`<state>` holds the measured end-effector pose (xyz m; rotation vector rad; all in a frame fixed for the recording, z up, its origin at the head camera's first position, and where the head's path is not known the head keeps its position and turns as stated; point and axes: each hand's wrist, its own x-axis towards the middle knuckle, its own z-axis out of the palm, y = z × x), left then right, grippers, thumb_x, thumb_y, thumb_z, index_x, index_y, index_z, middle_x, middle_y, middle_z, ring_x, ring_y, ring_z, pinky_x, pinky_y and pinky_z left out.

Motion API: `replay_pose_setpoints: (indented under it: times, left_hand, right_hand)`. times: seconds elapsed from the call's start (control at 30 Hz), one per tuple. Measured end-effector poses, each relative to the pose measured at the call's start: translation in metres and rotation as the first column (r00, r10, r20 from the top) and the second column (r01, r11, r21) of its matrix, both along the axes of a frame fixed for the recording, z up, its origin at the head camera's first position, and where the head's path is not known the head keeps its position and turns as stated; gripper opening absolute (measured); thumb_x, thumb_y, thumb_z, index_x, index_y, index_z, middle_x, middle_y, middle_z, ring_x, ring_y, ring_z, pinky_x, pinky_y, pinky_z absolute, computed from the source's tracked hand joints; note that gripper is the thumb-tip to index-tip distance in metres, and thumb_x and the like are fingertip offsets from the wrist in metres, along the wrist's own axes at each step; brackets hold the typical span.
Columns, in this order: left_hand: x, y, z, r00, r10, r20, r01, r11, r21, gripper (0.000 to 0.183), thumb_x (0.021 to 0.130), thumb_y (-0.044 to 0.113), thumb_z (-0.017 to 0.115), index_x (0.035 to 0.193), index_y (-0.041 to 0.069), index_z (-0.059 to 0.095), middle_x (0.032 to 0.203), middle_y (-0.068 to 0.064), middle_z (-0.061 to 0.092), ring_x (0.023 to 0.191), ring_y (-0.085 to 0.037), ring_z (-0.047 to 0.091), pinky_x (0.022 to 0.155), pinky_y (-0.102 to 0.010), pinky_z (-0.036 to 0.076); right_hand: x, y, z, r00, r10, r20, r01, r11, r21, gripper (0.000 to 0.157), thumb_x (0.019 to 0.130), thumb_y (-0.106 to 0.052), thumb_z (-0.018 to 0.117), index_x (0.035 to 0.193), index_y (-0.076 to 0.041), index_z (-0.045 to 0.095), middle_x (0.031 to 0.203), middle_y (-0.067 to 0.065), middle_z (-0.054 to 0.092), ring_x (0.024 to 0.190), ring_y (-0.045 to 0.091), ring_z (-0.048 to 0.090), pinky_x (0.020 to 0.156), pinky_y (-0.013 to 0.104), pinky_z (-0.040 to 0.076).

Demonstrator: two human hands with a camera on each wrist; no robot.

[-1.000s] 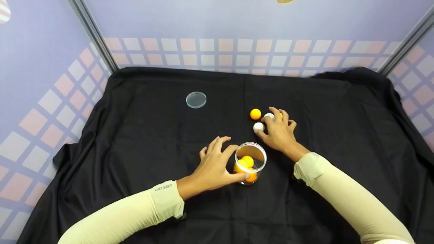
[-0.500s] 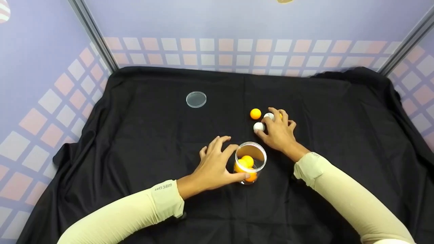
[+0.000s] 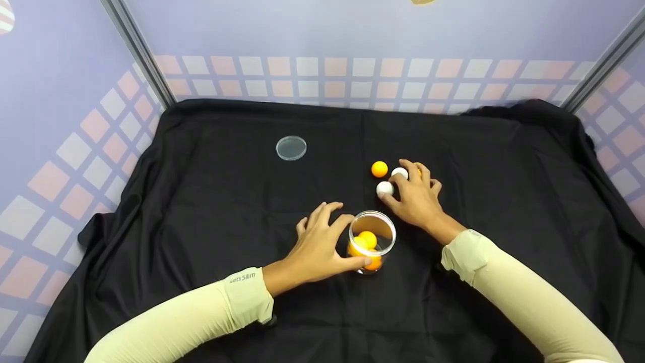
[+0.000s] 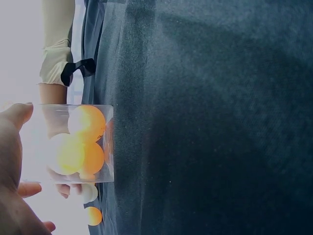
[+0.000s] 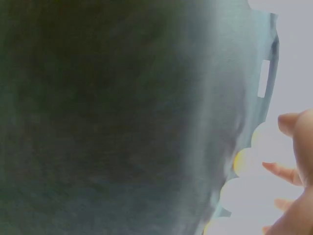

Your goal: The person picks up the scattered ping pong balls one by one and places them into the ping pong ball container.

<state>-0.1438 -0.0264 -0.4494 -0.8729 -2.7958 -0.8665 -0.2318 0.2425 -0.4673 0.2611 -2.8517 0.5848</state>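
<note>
In the head view my left hand point(image 3: 318, 248) curves around the side of a clear plastic jar point(image 3: 394, 236), thumb on its near side and index finger by its rim. The jar stands upright, uncapped, with several orange ping-pong balls point(image 3: 359, 246) inside. My right hand point(image 3: 414, 197) reaches over a loose group of balls beyond the jar. Its thumb and index finger lie on opposite sides of the near white ping-pong ball point(image 3: 384, 188). A second white ball point(image 3: 399, 173) lies under its fingers. An orange ball point(image 3: 419, 172) is mostly hidden behind them. The right wrist view is washed out.
One more orange ball point(image 3: 379, 169) lies just left of the group. A round clear lid point(image 3: 291, 148) rests flat at the back left. Black cloth point(image 3: 227, 201) covers the table, with tiled-pattern walls point(image 3: 322, 75) behind and at both sides.
My right forearm and sleeve have shifted slightly to the right, while the fingers stay among the balls. The left hand, jar and lid look the same.
</note>
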Motion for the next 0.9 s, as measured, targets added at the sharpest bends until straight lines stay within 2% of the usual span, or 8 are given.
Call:
replay_pose_setpoints:
  times: [0.5,0.7,0.9]
  left_hand:
    - [-0.001,-0.001,0.001,1.000,-0.009,-0.003,0.009,1.000,0.002,0.078,0.076,0.075,0.072,0.136,0.027,0.056,0.156,-0.010,0.040,0.149,-0.041,0.030,0.105,-0.071,0.029]
    - [-0.001,-0.001,0.001,1.000,-0.011,-0.007,0.011,1.000,0.008,0.078,0.075,0.075,0.072,0.135,0.027,0.057,0.156,-0.010,0.041,0.149,-0.042,0.030,0.105,-0.072,0.029]
    - [0.000,-0.001,0.000,1.000,-0.013,0.000,0.013,1.000,0.008,0.079,0.075,0.076,0.072,0.136,0.027,0.056,0.156,-0.009,0.040,0.149,-0.042,0.030,0.105,-0.072,0.029]
  right_hand:
    - [0.016,0.000,0.042,0.995,0.020,-0.098,-0.037,0.983,-0.178,0.041,0.092,-0.050,0.070,0.113,-0.014,0.068,0.163,0.010,0.033,0.148,0.039,0.022,0.099,0.069,0.026]
    - [0.025,-0.004,0.050,0.993,0.035,-0.116,-0.060,0.974,-0.220,0.037,0.092,-0.047,0.071,0.111,-0.015,0.068,0.162,0.008,0.035,0.149,0.039,0.022,0.099,0.068,0.026]
    - [0.039,-0.012,0.059,0.986,0.084,-0.145,-0.120,0.958,-0.259,0.034,0.092,-0.044,0.072,0.110,-0.015,0.068,0.162,0.007,0.036,0.150,0.038,0.021,0.101,0.066,0.025]
